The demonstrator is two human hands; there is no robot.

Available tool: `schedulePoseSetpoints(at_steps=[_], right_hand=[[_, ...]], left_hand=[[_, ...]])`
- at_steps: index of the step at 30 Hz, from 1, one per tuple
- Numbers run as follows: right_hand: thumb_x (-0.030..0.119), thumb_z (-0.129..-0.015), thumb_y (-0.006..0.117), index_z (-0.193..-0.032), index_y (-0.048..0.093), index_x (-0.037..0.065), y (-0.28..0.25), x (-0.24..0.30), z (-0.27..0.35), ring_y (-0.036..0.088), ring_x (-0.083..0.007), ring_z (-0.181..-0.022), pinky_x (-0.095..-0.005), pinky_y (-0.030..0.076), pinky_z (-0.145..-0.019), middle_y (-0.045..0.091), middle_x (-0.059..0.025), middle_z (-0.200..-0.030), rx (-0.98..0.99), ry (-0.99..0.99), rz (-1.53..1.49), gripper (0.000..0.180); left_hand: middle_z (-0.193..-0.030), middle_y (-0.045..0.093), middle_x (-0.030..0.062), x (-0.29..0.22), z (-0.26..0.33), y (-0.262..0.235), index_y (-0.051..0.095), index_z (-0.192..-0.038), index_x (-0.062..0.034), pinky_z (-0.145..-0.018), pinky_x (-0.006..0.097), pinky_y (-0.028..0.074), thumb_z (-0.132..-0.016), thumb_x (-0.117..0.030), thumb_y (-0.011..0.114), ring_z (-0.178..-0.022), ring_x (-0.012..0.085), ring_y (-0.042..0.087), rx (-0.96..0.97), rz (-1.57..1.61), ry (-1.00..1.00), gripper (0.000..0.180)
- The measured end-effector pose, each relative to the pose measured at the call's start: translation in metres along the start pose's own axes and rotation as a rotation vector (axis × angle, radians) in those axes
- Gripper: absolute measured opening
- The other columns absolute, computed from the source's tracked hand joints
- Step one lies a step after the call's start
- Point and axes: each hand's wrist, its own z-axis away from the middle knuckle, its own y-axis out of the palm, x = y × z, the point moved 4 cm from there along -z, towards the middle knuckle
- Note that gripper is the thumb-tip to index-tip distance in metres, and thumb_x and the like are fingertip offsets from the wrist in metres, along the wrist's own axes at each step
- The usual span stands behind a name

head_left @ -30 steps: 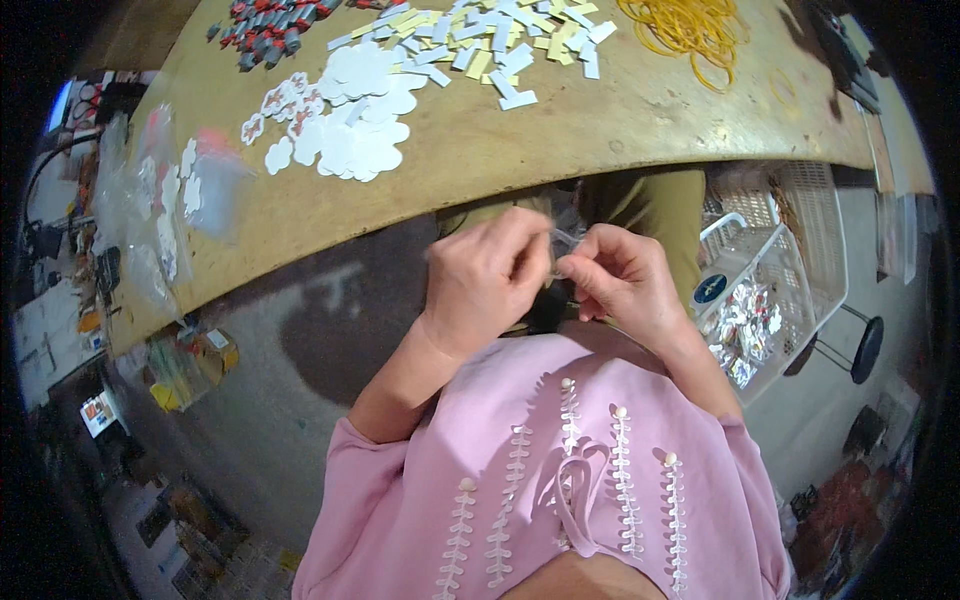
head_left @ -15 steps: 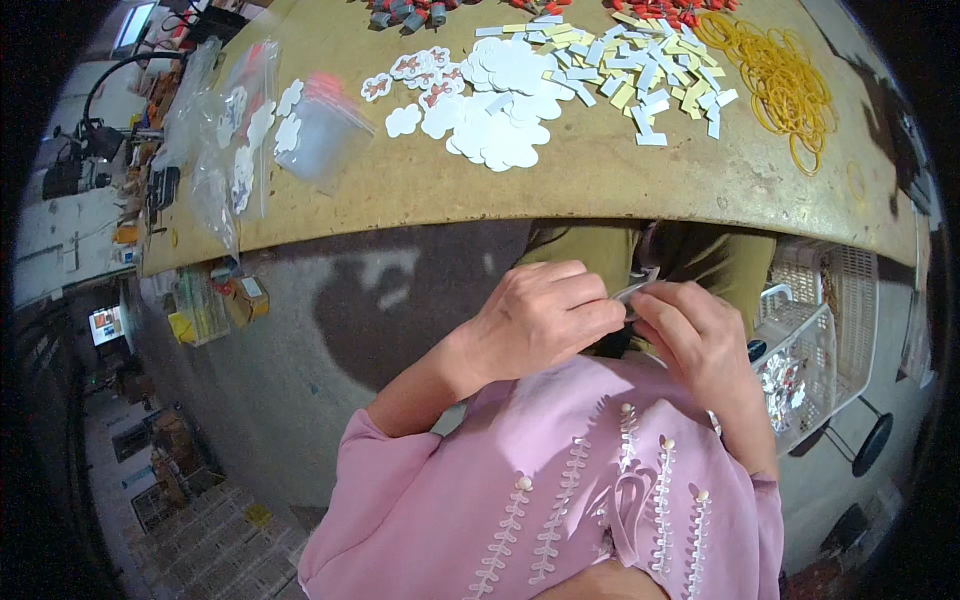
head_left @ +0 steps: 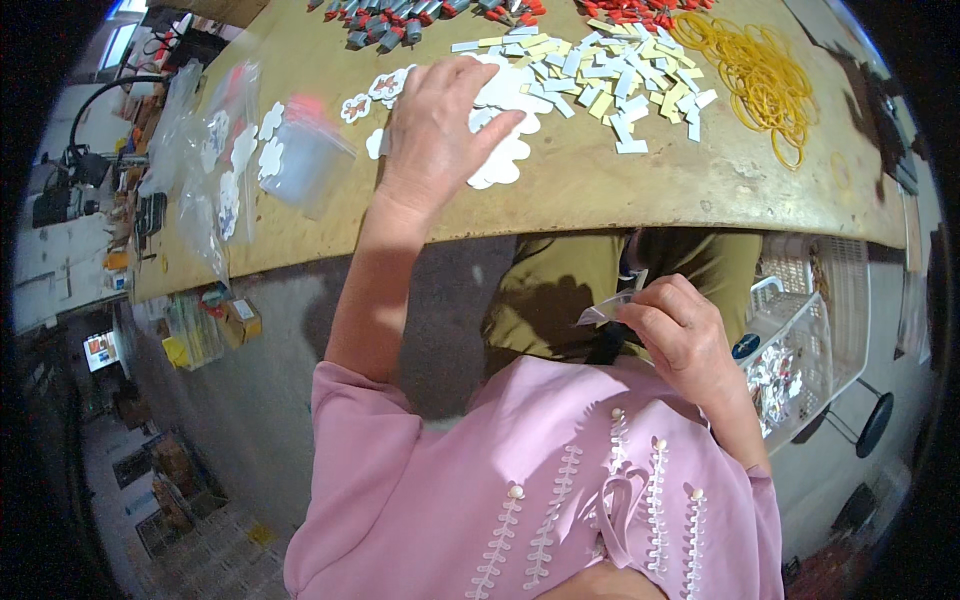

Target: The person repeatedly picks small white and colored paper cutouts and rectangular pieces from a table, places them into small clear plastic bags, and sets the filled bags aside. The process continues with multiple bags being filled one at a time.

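I have the left hand (head_left: pixel 435 130), thumb and fingers apart, over white cutouts (head_left: pixel 508 92) at twelve o'clock; the right hand (head_left: pixel 678 330), at three, pinches a clear bag (head_left: pixel 603 311). Probably selecting a cutout, calling for a light edge pinch.

- Bench (head_left: pixel 640 195): bags (head_left: pixel 305 160) at left, cutouts (head_left: pixel 497 172) right of them
- Left hand (head_left: pixel 440 130) over cutouts; contact unclear
- Strips (head_left: pixel 625 85) just right of cutouts
- Bands (head_left: pixel 770 95) right of strips
- Parts (head_left: pixel 390 25) behind cutouts, at top of view
- Right hand (head_left: pixel 680 335) before bench, above lap (head_left: pixel 540 285), plastic (head_left: pixel 602 312) in fingertips
- Basket (head_left: pixel 852 340) right of right hand, below bench; pieces (head_left: pixel 775 385) in bin (head_left: pixel 817 350) beside it
- Box (head_left: pixel 240 322) lower left, below bench
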Motion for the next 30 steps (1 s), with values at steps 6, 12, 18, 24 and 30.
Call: schedulePoseSetpoints(at_steps=[6, 12, 18, 24, 30], right_hand=[[0.003, -0.076, 0.074, -0.099, 0.073, 0.001, -0.001, -0.010, 0.007, 0.068, -0.0290, -0.088, -0.0393, 0.058, -0.075, 0.066, -0.0107, -0.095, -0.041, 0.019, 0.006, 0.023], [0.006, -0.079, 0.074, -0.099, 0.073, 0.001, 0.001, -0.013, 0.007, 0.067, -0.0295, -0.087, -0.0399, 0.057, -0.076, 0.065, -0.0106, -0.092, -0.034, 0.023, -0.014, 0.021], [0.006, -0.079, 0.073, -0.099, 0.074, 0.001, 0.000, -0.013, 0.009, 0.067, -0.0295, -0.086, -0.0398, 0.057, -0.075, 0.064, -0.0107, -0.091, -0.055, 0.026, -0.009, 0.021], [0.001, -0.078, 0.075, -0.100, 0.074, 0.001, 0.000, -0.015, 0.014, 0.067, -0.0293, -0.085, -0.0403, 0.057, -0.074, 0.064, -0.0108, -0.091, -0.072, 0.033, -0.036, 0.022], [0.000, -0.076, 0.076, -0.101, 0.074, 0.001, -0.003, -0.011, 0.012, 0.067, -0.0288, -0.085, -0.0404, 0.057, -0.073, 0.064, -0.0101, -0.091, -0.126, 0.057, -0.012, 0.025]], left_hand=[[-0.103, 0.075, 0.0106, 0.001, -0.011, -0.002, 0.079, -0.102, -0.0031, -0.083, 0.038, 0.058, -0.090, -0.021, 0.085, -0.091, 0.0271, 0.073, 0.075, 0.298, -0.186, 0.023], [-0.101, 0.075, 0.0080, 0.012, -0.014, -0.001, 0.079, -0.100, -0.0033, -0.080, 0.035, 0.060, -0.091, -0.023, 0.085, -0.087, 0.0225, 0.075, 0.121, 0.407, -0.270, 0.023], [-0.101, 0.075, 0.0074, 0.004, -0.021, -0.003, 0.078, -0.105, -0.0065, -0.081, 0.036, 0.060, -0.088, -0.033, 0.088, -0.090, 0.0213, 0.075, 0.124, 0.179, -0.140, 0.033], [-0.098, 0.076, 0.0088, 0.014, -0.023, -0.003, 0.078, -0.106, -0.0075, -0.076, 0.035, 0.059, -0.091, -0.031, 0.085, -0.084, 0.0249, 0.075, 0.160, 0.350, -0.195, 0.029], [-0.091, 0.076, 0.0139, 0.008, -0.019, -0.005, 0.080, -0.104, -0.0078, -0.073, 0.039, 0.060, -0.098, -0.023, 0.076, -0.079, 0.0300, 0.075, 0.046, 0.145, -0.102, 0.017]])
